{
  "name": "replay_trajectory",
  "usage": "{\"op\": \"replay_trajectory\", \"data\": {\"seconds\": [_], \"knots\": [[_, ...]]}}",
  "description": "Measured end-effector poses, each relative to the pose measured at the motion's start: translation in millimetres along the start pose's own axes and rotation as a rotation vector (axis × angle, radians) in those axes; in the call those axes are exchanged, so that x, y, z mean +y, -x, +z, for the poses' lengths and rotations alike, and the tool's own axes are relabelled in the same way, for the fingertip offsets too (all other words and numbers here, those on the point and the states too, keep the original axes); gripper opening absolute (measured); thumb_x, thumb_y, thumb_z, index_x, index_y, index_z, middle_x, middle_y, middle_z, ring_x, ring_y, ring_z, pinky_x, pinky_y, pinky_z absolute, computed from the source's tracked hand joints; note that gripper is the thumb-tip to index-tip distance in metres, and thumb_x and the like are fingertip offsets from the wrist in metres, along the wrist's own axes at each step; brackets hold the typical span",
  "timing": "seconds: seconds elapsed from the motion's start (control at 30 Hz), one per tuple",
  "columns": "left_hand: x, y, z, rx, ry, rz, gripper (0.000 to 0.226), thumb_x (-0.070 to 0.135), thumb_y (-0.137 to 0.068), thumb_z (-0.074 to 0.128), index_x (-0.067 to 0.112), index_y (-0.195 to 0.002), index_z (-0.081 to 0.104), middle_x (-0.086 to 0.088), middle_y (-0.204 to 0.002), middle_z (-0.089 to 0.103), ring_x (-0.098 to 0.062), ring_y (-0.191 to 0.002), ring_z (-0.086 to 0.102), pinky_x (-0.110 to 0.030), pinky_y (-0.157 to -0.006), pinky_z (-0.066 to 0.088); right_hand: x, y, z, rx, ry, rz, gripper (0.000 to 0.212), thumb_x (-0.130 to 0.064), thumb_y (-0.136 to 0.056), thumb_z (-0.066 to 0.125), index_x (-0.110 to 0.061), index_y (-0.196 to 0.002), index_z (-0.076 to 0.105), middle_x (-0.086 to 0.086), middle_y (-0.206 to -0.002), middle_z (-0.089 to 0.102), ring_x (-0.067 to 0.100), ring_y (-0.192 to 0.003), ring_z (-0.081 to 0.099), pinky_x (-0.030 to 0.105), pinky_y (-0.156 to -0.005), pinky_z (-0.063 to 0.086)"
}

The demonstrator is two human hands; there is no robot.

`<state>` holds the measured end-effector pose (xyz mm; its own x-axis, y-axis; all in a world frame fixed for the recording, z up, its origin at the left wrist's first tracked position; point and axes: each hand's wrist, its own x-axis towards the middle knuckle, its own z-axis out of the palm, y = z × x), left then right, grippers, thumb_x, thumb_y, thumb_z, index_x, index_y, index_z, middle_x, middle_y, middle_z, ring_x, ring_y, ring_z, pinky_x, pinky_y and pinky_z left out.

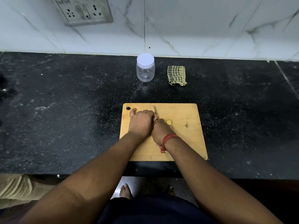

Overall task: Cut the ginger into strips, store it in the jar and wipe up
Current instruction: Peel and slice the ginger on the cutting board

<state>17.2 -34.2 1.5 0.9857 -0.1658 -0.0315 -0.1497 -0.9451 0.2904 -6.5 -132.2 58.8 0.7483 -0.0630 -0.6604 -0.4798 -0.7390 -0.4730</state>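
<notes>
A wooden cutting board (181,143) lies at the counter's front edge. My left hand (141,122) is on the board's upper left with its fingers curled down over a ginger piece that is almost entirely hidden. Right beside it, my right hand (161,129) grips the handle of a knife (155,111), whose thin blade points away from me between the two hands. A pale yellow cut ginger slice (169,122) lies just right of the right hand. The clear plastic jar (145,69) with its white lid on stands behind the board, near the wall.
A folded green checked cloth (176,75) lies right of the jar. A small ginger scrap (187,125) sits on the board's right part. The black stone counter (64,102) stretches left and right. A tiled wall with a socket plate (84,10) stands behind.
</notes>
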Motion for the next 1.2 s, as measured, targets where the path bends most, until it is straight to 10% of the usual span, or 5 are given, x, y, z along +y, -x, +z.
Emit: {"op": "replay_trajectory", "data": {"seconds": [0.7, 0.97, 1.2], "knots": [[9.3, -12.8, -14.5, -0.176, 0.057, -0.146, 0.016, 0.024, -0.092, 0.050, 0.025, -0.098, 0.065, 0.000, -0.094, 0.071, -0.026, -0.100, 0.065, -0.049, -0.119, 0.021, 17.0, 8.6, 5.5, -0.011, 0.093, -0.076, 0.056, 0.004, -0.095, 0.038, -0.003, -0.149, 0.026, 0.003, -0.075, 0.046, 0.014, -0.058, 0.043, 0.026, -0.050, 0.036], [11.6, -16.5, -17.0, -0.192, 0.084, -0.212, 0.018, 0.024, -0.095, 0.047, 0.024, -0.096, 0.065, -0.001, -0.096, 0.071, -0.023, -0.103, 0.063, -0.048, -0.120, 0.019, 49.0, 29.0, 17.7, -0.091, 0.178, -0.039, 0.071, 0.005, -0.096, 0.034, -0.006, -0.157, -0.001, 0.004, -0.076, 0.049, 0.017, -0.052, 0.049, 0.017, -0.028, 0.031], [10.9, -15.4, -19.4, -0.219, 0.073, -0.196, 0.016, 0.025, -0.097, 0.047, 0.023, -0.101, 0.063, -0.002, -0.098, 0.071, -0.024, -0.106, 0.063, -0.048, -0.120, 0.018, 73.7, 29.7, 6.3, -0.213, -0.396, -0.034, 0.019, -0.011, -0.099, 0.029, -0.013, -0.111, 0.043, 0.007, -0.068, 0.047, 0.014, -0.039, 0.037, 0.022, -0.040, 0.035]]}}
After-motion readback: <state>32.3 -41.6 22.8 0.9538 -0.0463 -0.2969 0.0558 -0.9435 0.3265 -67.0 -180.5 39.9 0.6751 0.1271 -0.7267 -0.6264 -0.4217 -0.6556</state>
